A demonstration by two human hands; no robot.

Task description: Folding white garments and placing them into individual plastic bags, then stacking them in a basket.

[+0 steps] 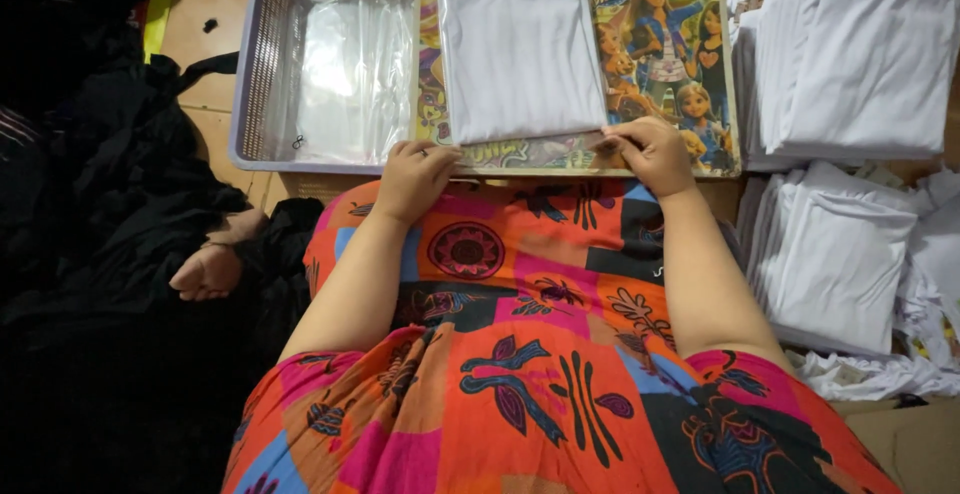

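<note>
Pinching the near edge of the folded white cloth, left hand and right hand should probably keep both corners level, so it stays square on the board.

A white cloth, folded into a neat rectangle, lies flat on a colourful cartoon-printed board, its near edge pinched.
</note>
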